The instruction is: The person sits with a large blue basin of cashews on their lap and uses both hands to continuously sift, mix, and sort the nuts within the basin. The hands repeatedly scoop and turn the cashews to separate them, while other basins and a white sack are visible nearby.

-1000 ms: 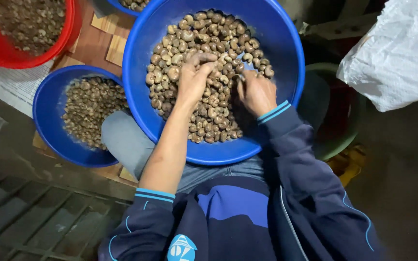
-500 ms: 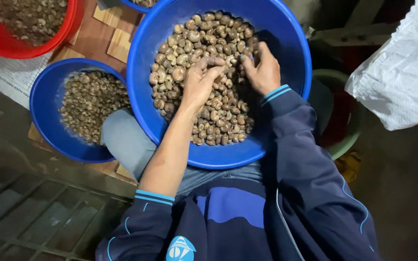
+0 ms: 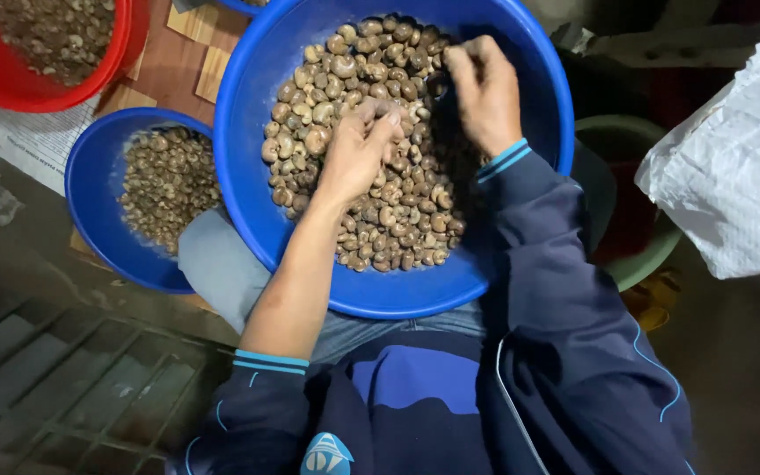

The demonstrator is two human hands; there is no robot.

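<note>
White woven sack — right edge, crumpled.

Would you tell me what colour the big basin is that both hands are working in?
The big basin is bright blue, seen best in the head view.

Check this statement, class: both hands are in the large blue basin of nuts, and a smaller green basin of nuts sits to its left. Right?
Not quite. In the head view the smaller basin is blue, not green. Both the left hand and right hand are in the large blue basin of nuts.

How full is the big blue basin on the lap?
Partly full: brown nuts cover the big blue basin's bottom, its walls bare above.
</note>
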